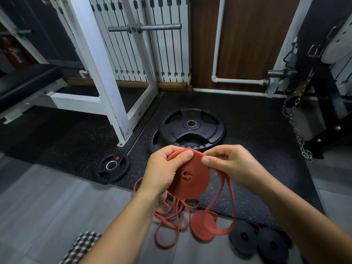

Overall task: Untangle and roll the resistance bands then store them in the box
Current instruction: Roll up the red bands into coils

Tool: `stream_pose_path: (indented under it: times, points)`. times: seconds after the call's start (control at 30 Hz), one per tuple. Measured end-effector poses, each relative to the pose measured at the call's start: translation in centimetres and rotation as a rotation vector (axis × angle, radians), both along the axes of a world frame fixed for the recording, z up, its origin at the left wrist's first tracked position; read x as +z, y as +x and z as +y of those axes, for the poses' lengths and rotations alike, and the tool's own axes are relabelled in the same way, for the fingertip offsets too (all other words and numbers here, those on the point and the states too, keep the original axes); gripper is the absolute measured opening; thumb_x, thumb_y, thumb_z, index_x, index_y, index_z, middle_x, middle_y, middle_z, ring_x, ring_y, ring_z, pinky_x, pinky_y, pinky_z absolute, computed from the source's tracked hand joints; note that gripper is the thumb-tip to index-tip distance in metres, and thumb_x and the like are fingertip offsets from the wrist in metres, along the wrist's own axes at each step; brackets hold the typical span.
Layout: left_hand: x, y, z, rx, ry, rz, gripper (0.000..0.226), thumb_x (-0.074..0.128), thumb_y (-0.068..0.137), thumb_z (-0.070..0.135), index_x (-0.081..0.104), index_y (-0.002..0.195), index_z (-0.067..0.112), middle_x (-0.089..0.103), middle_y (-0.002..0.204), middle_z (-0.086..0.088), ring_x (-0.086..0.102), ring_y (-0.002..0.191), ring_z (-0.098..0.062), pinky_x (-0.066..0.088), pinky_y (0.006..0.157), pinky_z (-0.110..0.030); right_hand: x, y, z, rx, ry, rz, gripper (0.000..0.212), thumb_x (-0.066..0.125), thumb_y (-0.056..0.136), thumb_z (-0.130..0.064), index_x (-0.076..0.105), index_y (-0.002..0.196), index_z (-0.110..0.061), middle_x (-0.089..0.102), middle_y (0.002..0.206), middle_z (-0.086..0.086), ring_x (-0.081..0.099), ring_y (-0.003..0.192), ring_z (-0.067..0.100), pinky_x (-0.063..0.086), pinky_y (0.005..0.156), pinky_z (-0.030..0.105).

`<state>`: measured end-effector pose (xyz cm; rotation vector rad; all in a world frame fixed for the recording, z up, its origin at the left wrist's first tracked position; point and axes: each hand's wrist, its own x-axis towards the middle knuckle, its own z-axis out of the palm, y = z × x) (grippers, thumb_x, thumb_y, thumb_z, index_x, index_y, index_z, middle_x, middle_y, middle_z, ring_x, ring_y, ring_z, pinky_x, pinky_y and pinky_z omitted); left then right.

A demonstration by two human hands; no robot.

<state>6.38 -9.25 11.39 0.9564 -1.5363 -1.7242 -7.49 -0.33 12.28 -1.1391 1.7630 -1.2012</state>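
1. Checked cloth (83, 244), at 7 o'clock in the view, woven; what it belongs to cannot be told.
2. Black rolls (244, 237), two flat matte discs at 5 o'clock, lying side by side on the grey floor (47, 206).
3. Floor roll (203, 226), red, wound and lying flat, at 6 o'clock from the hands.
4. Tangle (171, 218), thin flat red rubber strap in slack loops, just left of the floor roll.
5. Held roll (192, 176), red, a tight disc with a small hollow centre. Its face is towards the wearer, so its winding axis points at the camera.
6. Left hand (162, 174), thumb on the face, fingers curled behind the rim at 9 to 11 o'clock; it grips the disc.
7. Right hand (234, 164), thumb and fingers pinching the rim at 1 to 2 o'clock.
8. Tail (231, 195), leaves the disc at 3 o'clock under the right hand and drops towards 5 o'clock. The right hand is nearer, so it would likely feed the next wrap.
9. Plates (192, 128), black rubber, on the speckled mat (247, 121) at 12 o'clock.
10. Box: not in view.
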Motion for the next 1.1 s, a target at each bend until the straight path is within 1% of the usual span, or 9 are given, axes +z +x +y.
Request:
stream_pose_path:
  times: [0.1, 0.23, 0.37, 0.53, 0.67, 0.8, 0.87, 0.97, 1.1]
  points:
    - [0.0, -0.1, 0.1, 0.013, 0.022, 0.032, 0.007, 0.067, 0.079, 0.007, 0.069, 0.075, 0.013, 0.069, 0.068, -0.001, 0.061, 0.067, -0.014, 0.05, 0.067, -0.029, -0.3, -0.1, 0.1, -0.011, 0.001, -0.11, 0.004, 0.069, 0.079, -0.023, 0.072, 0.081, -0.023, 0.071, 0.074, 0.006, 0.063, 0.065, 0.013, 0.052, 0.066, 0.025]
    - [-0.2, -0.2, 0.1, 0.082, 0.081, 0.092, 0.006, 0.066, 0.079, 0.007, 0.068, 0.076, 0.011, 0.068, 0.067, 0.0, 0.061, 0.065, -0.013, 0.051, 0.064, -0.026, -0.8, 0.4, 0.0, -0.017, -0.018, -0.232, 0.008, 0.064, 0.083, -0.019, 0.072, 0.083, -0.021, 0.074, 0.077, -0.001, 0.07, 0.072, 0.009, 0.051, 0.062, 0.015]
    - [-0.1, -0.2, -0.1, 0.145, 0.08, 0.128, 0.003, 0.066, 0.08, 0.011, 0.068, 0.078, 0.012, 0.069, 0.068, -0.001, 0.062, 0.064, -0.013, 0.052, 0.064, -0.029, -0.8, 0.6, -0.1, -0.016, -0.038, -0.267, 0.014, 0.062, 0.084, -0.02, 0.073, 0.091, -0.017, 0.074, 0.087, 0.006, 0.071, 0.083, 0.019, 0.057, 0.076, 0.023]
    - [0.2, -0.2, -0.6, 0.293, 0.169, 0.246, 0.003, 0.064, 0.079, 0.016, 0.067, 0.078, 0.014, 0.069, 0.07, -0.002, 0.062, 0.064, -0.014, 0.052, 0.072, -0.036, -0.9, 1.5, 0.1, -0.009, -0.076, -0.299, 0.014, 0.057, 0.088, -0.015, 0.07, 0.091, -0.019, 0.074, 0.08, -0.003, 0.068, 0.075, 0.006, 0.049, 0.062, 0.011]
    - [0.3, -0.5, -0.4, 0.423, 0.196, 0.317, 0.004, 0.063, 0.084, 0.015, 0.065, 0.08, 0.016, 0.067, 0.064, 0.006, 0.062, 0.063, -0.011, 0.053, 0.072, -0.034, -1.6, 3.1, 0.2, -0.029, -0.126, -0.365, 0.019, 0.049, 0.093, -0.013, 0.068, 0.098, -0.016, 0.074, 0.085, -0.003, 0.069, 0.079, 0.006, 0.05, 0.065, 0.012]
    - [0.1, -0.7, 0.2, 0.468, 0.189, 0.328, 0.005, 0.063, 0.084, 0.015, 0.066, 0.08, 0.017, 0.068, 0.066, 0.007, 0.064, 0.062, -0.007, 0.055, 0.061, -0.024, -1.9, 4.1, 0.0, -0.116, -0.191, -0.483, 0.019, 0.048, 0.093, -0.011, 0.067, 0.095, -0.014, 0.073, 0.078, -0.003, 0.067, 0.07, 0.003, 0.05, 0.061, 0.012]
    - [0.1, -0.6, 0.3, 0.464, 0.18, 0.331, 0.004, 0.064, 0.083, 0.017, 0.066, 0.08, 0.018, 0.068, 0.065, 0.008, 0.064, 0.062, -0.006, 0.054, 0.058, -0.022, -1.9, 4.2, -0.1, -0.148, -0.208, -0.468, 0.018, 0.05, 0.092, -0.011, 0.068, 0.094, -0.013, 0.073, 0.078, 0.0, 0.066, 0.067, 0.004, 0.05, 0.059, 0.013]
    - [0.1, -0.4, 0.0, 0.408, 0.196, 0.3, 0.004, 0.064, 0.083, 0.02, 0.067, 0.08, 0.019, 0.069, 0.069, 0.005, 0.065, 0.066, -0.011, 0.056, 0.065, -0.029, -1.6, 3.8, -0.1, -0.134, -0.193, -0.402, 0.018, 0.051, 0.092, -0.01, 0.069, 0.092, -0.014, 0.072, 0.074, -0.003, 0.064, 0.063, 0.0, 0.048, 0.058, 0.012]
    - [0.4, 0.6, -1.4, 0.15, 0.254, 0.155, 0.016, 0.068, 0.068, 0.028, 0.065, 0.079, 0.018, 0.068, 0.067, 0.001, 0.062, 0.061, -0.013, 0.052, 0.061, -0.028, -0.7, 1.9, 0.3, -0.032, -0.114, -0.294, 0.016, 0.053, 0.091, -0.009, 0.068, 0.09, -0.013, 0.072, 0.069, -0.007, 0.066, 0.064, -0.001, 0.047, 0.058, 0.009]
